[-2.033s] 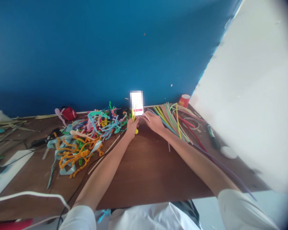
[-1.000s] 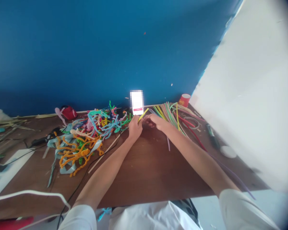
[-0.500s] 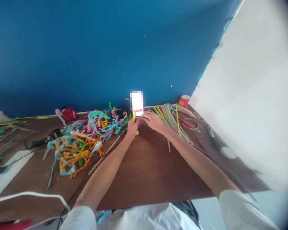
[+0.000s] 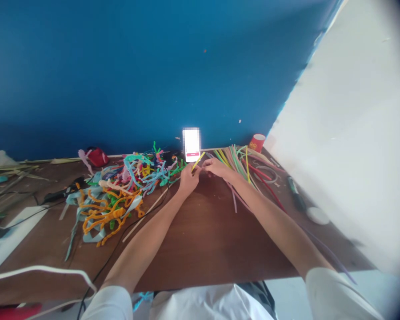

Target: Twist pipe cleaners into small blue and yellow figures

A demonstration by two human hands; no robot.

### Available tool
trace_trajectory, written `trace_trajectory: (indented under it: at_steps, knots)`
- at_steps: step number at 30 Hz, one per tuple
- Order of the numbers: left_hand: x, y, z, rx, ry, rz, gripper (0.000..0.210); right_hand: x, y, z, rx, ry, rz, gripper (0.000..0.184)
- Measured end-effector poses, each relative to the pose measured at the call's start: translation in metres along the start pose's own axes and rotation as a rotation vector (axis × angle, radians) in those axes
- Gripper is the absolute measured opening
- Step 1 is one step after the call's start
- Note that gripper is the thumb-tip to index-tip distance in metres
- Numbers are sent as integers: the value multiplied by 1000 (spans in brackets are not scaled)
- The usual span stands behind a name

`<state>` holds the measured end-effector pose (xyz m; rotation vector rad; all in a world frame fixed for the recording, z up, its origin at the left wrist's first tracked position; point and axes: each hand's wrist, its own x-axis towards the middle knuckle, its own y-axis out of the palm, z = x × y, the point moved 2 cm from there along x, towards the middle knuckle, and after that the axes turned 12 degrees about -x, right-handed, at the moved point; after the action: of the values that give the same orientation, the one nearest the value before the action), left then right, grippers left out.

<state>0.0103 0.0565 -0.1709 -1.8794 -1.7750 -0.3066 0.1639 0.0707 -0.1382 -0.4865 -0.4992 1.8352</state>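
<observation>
My left hand (image 4: 188,178) is closed around a narrow yellow strip (image 4: 198,161), whose upper end sticks out tilted to the right. Close beside it, my right hand (image 4: 216,168) has its fingers pinched together by the left fingertips. What the right fingers grip is too small to make out. A phone with a lit screen (image 4: 192,155) stands against the wall just behind both hands. Beyond the right wrist lies a fan of coloured strips (image 4: 235,161) in green, yellow and pink. A thin purple strip (image 4: 333,257) emerges from beneath my right forearm and runs past the table edge.
Left of my hands is a tangled heap of fuzzy craft stems (image 4: 120,213). A red paper cup (image 4: 257,142), a dark marker-like tube (image 4: 296,194) and a white round object (image 4: 318,216) are at the right. A black cable (image 4: 113,254) crosses the brown table (image 4: 200,249).
The yellow strip has tipped from nearly upright to leaning right. My left hand has turned with it, and my right hand has drawn back slightly right, leaving a small gap between them.
</observation>
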Motion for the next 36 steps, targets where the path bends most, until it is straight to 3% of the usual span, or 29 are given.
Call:
trace_trajectory:
  at_steps: [6, 10, 13, 17, 22, 28, 32, 36]
  knots:
    - [-5, 3, -10, 200, 145, 49, 18, 2, 0, -13, 357, 285, 213, 10]
    - [-4, 5, -8, 186, 113, 60, 19, 3, -1, -14, 381, 313, 230, 10]
    - [-1, 4, -2, 29, -23, 5, 13, 3, -2, -10, 316, 262, 141, 9]
    - [0, 4, 1, -252, -169, -72, 32, 2, -6, -3, 165, 161, -64, 12]
    - [1, 3, -1, -462, -296, -99, 48, 2, -10, -4, 160, 126, -179, 12]
    - [3, 4, 12, -495, -327, -103, 36, -1, -14, -1, 153, 93, -301, 12]
    - [4, 6, 21, -501, -302, -70, 33, -5, -16, 4, 46, -7, -394, 17]
    - [6, 6, 21, -509, -311, -26, 28, -6, -17, 8, 12, -106, -367, 15]
